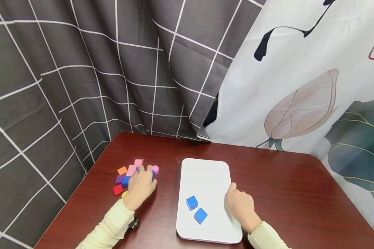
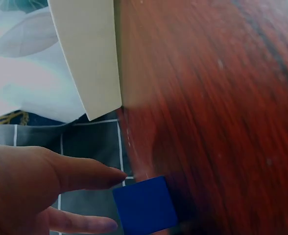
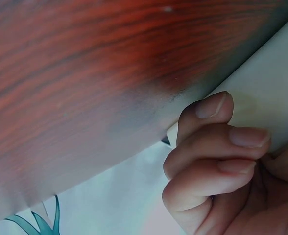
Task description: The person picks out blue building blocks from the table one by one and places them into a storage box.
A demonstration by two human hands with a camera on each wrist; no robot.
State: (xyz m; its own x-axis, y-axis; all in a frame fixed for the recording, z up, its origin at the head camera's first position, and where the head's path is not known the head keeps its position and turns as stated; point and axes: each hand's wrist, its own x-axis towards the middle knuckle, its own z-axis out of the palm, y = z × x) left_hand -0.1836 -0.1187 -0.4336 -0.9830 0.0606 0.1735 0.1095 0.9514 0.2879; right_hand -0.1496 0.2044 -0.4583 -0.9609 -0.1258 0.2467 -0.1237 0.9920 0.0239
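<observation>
At the left of the table, my left hand (image 1: 141, 185) reaches over a group of small coloured blocks. In the left wrist view its thumb and one finger extend towards a blue block (image 2: 145, 205), the fingertips right at its near side. On the white rounded-corner board (image 1: 205, 180) lie two blue cubes, one (image 1: 192, 203) a little behind the other (image 1: 201, 216). My right hand (image 1: 240, 206) rests by the board's right edge. Its fingers (image 3: 207, 183) are curled in towards the palm, with nothing visible between them.
Around the left hand lie pink blocks (image 1: 132, 168), an orange block (image 1: 122, 170), a purple one (image 1: 119, 179), a red one (image 1: 118, 189), a yellow piece (image 1: 124, 194) and a pink round piece (image 1: 155, 169). Curtains (image 1: 112, 69) hang behind the brown table (image 1: 286, 186).
</observation>
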